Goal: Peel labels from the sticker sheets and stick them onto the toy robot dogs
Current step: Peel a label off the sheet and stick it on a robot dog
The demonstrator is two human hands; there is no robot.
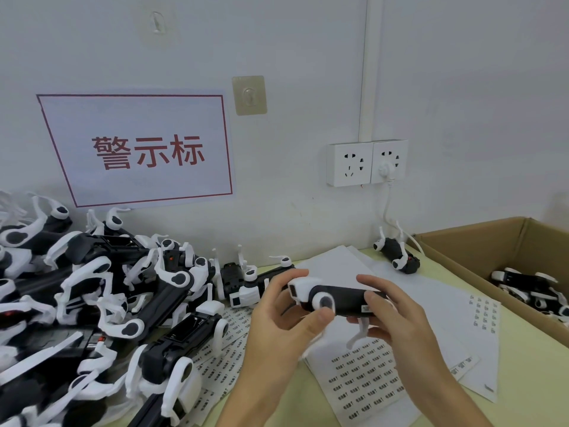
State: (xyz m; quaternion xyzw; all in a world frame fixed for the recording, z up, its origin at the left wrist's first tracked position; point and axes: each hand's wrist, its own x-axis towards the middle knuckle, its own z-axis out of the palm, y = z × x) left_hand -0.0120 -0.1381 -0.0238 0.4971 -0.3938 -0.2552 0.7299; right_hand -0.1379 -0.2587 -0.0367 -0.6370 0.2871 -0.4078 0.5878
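While both hands hold it above the table, one toy robot dog (335, 298) lies level in the air, black body, white head to the left, white legs hanging down. Left hand (288, 315): fingers curled round the head end, thumb pressed on the round shoulder joint. Right hand (397, 315): fingers wrapped round the tail end, thumb on the side of the body beside a small white label (366, 308).

Sticker sheets (366, 380): several white sheets spread on the yellow-green table (523, 380) directly under the hands, printed with rows of small labels; some overlap.

Heap of toy dogs (107, 303): black and white, piled at the left against the wall. One single dog (397, 257) lies near the wall behind the sheets.

Cardboard box (480, 241): at the right, open, more dogs inside.

Wall: a red-bordered sign (144, 149) and a double socket (366, 163) with a white plug inserted.
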